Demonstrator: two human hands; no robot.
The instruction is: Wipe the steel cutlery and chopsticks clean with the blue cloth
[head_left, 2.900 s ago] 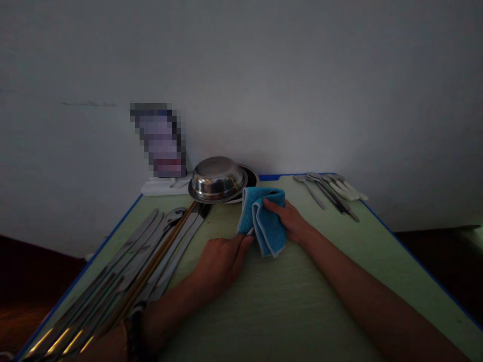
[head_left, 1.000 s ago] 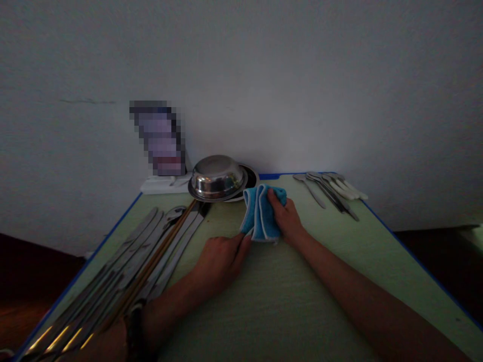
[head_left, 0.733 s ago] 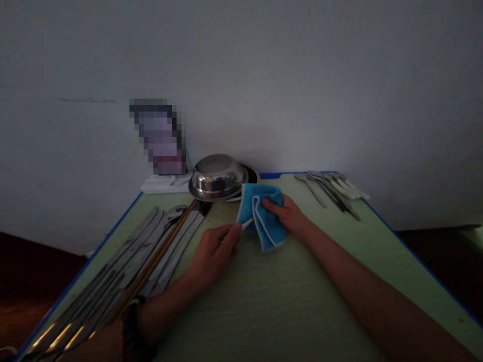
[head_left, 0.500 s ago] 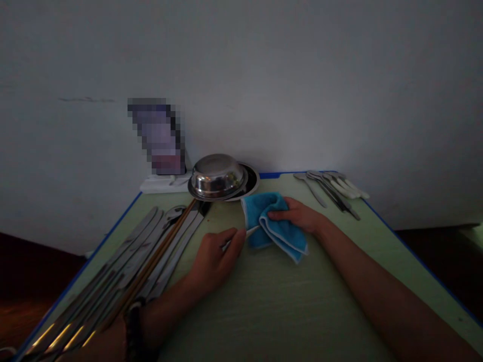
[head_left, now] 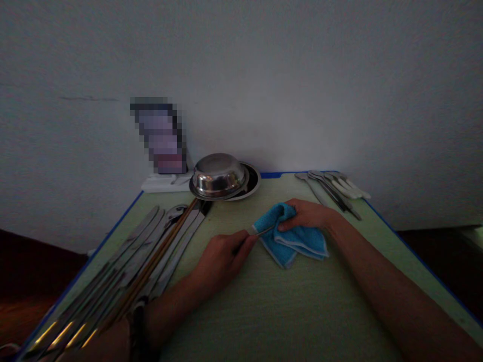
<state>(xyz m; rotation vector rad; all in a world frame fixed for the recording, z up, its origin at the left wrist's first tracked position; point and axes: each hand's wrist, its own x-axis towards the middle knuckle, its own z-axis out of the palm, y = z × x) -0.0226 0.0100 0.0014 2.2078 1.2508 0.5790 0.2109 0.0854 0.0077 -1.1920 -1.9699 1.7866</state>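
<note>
My left hand [head_left: 226, 256] is closed on one end of a slim metal utensil [head_left: 265, 231]. The utensil's other end goes into the folds of a blue cloth [head_left: 285, 246] with a pale edge, so its kind is hidden. My right hand [head_left: 307, 215] pinches the cloth around that covered end, thumb on the near side. Both hands are just above the green table [head_left: 264, 311]. The cloth's loose corners hang toward the tabletop.
Several knives [head_left: 139, 236], a spoon [head_left: 175, 211] and brown chopsticks [head_left: 166, 241] lie along the left. An upturned steel bowl [head_left: 219, 173] and a plate [head_left: 254, 183] stand at the back. Several spoons [head_left: 326, 188] lie at right. A pixelated phone-like screen [head_left: 162, 136] leans on the wall.
My right hand has closed the cloth around the utensil, and both have shifted slightly right. My left hand has moved a little right along with them.
</note>
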